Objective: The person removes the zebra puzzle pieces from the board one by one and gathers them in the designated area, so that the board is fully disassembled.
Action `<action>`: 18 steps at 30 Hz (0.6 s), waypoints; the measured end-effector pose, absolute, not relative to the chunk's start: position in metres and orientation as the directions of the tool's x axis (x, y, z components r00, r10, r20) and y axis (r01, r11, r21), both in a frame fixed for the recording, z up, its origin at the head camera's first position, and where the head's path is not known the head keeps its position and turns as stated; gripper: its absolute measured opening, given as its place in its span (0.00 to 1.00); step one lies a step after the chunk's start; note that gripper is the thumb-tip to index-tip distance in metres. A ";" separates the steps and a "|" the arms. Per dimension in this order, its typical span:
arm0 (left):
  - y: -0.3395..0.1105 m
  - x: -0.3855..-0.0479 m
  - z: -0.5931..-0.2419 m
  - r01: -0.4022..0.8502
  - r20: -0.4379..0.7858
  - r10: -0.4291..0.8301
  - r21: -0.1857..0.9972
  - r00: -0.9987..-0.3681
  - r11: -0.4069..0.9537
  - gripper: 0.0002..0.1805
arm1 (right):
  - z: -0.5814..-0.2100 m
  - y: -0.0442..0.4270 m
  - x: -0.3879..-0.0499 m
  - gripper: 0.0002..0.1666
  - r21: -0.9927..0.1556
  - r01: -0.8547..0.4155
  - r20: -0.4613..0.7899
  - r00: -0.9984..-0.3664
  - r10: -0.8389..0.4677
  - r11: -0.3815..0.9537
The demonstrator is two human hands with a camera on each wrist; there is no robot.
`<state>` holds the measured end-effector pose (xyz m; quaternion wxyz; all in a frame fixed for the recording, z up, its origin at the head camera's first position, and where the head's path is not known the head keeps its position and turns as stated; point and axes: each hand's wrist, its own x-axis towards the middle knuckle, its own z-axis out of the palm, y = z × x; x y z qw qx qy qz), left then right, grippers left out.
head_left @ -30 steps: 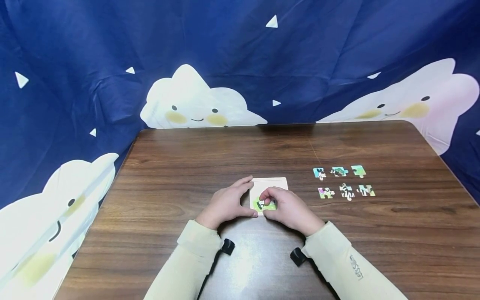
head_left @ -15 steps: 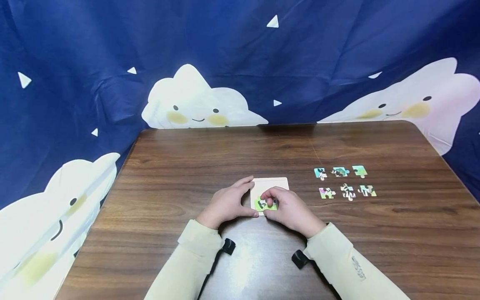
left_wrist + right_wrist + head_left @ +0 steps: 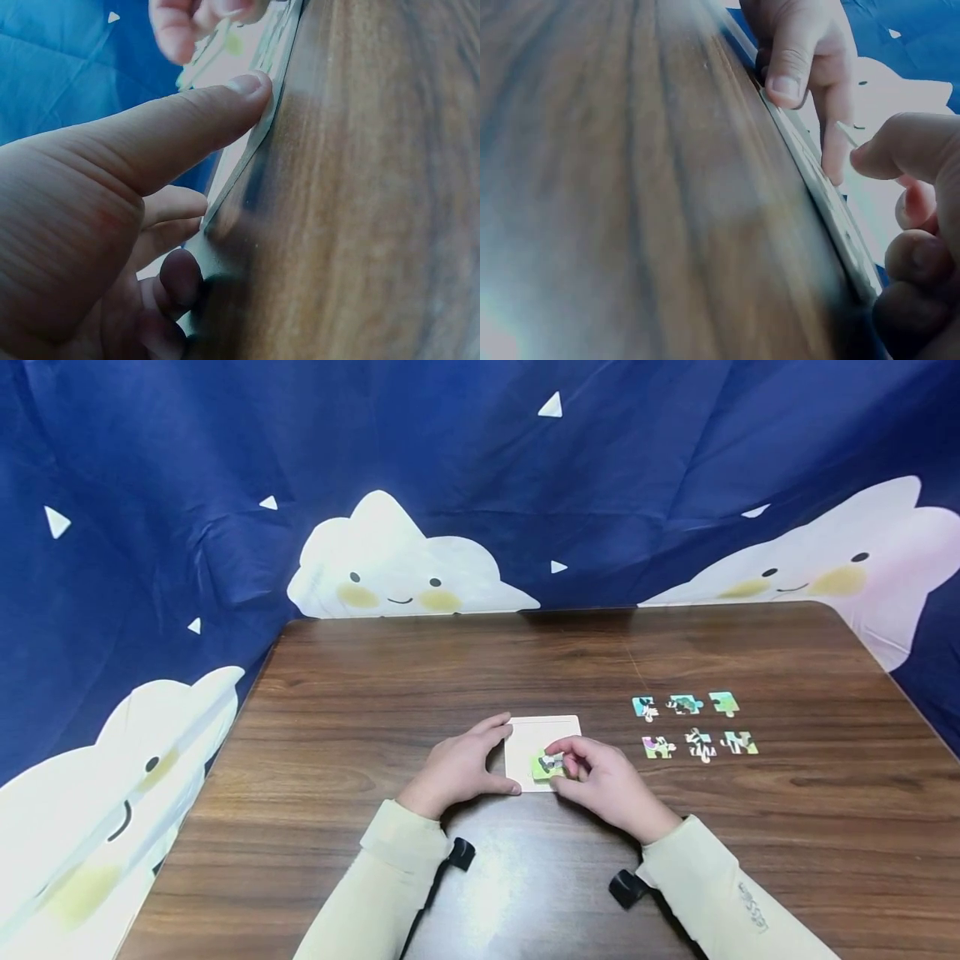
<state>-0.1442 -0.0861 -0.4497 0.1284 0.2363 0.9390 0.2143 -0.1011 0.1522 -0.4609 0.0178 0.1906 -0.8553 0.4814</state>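
Observation:
A square white puzzle board [image 3: 528,742] lies on the table in the head view. My left hand [image 3: 465,770] holds its left side, thumb at the near corner and forefinger at the far one. In the left wrist view the left thumb [image 3: 202,124] rests on the board's edge. My right hand [image 3: 611,783] pinches a mostly green jigsaw piece [image 3: 539,771] over the board's near right part. Only a thin edge of that jigsaw piece [image 3: 846,133] shows at the fingertips in the right wrist view. The right fingers cover its right side.
Several loose jigsaw pieces [image 3: 701,745] lie in two rows to the right of the board. They rest on a brown wooden table [image 3: 360,693]. A blue curtain with printed clouds [image 3: 405,556] hangs behind the table's far edge.
My right hand has drawn the green jigsaw piece up and to the right, off the board's near left part, where white surface now shows. The left hand keeps its place on the board.

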 end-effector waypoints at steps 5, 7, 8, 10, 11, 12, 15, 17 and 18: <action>-0.086 -0.144 -0.450 0.396 -0.133 0.503 0.462 -0.854 0.794 0.49 | -0.468 0.165 -0.095 0.19 -0.820 -0.348 0.219 -0.924 -0.312 0.455; -0.086 -0.144 -0.450 0.395 -0.135 0.503 0.461 -0.853 0.794 0.49 | -0.468 0.169 -0.092 0.19 -0.820 -0.339 0.206 -0.927 -0.314 0.461; -0.086 -0.143 -0.450 0.395 -0.137 0.503 0.461 -0.853 0.795 0.49 | -0.467 0.172 -0.091 0.19 -0.819 -0.333 0.198 -0.928 -0.315 0.467; -0.085 -0.143 -0.450 0.392 -0.138 0.502 0.464 -0.854 0.794 0.50 | -0.466 0.177 -0.088 0.19 -0.821 -0.319 0.179 -0.932 -0.316 0.473; -0.085 -0.143 -0.450 0.391 -0.139 0.502 0.465 -0.854 0.794 0.50 | -0.466 0.179 -0.087 0.19 -0.817 -0.315 0.173 -0.933 -0.316 0.482; -0.085 -0.143 -0.449 0.390 -0.140 0.501 0.465 -0.854 0.795 0.50 | -0.466 0.182 -0.086 0.19 -0.816 -0.311 0.167 -0.934 -0.316 0.488; -0.085 -0.143 -0.449 0.390 -0.140 0.500 0.463 -0.854 0.796 0.50 | -0.466 0.191 -0.083 0.20 -0.805 -0.323 0.178 -0.932 -0.316 0.498; -0.085 -0.143 -0.449 0.392 -0.139 0.501 0.459 -0.854 0.797 0.50 | -0.466 0.197 -0.081 0.20 -0.796 -0.330 0.184 -0.931 -0.316 0.508; -0.085 -0.143 -0.449 0.392 -0.140 0.499 0.456 -0.855 0.799 0.50 | -0.466 0.200 -0.079 0.20 -0.796 -0.328 0.181 -0.931 -0.317 0.509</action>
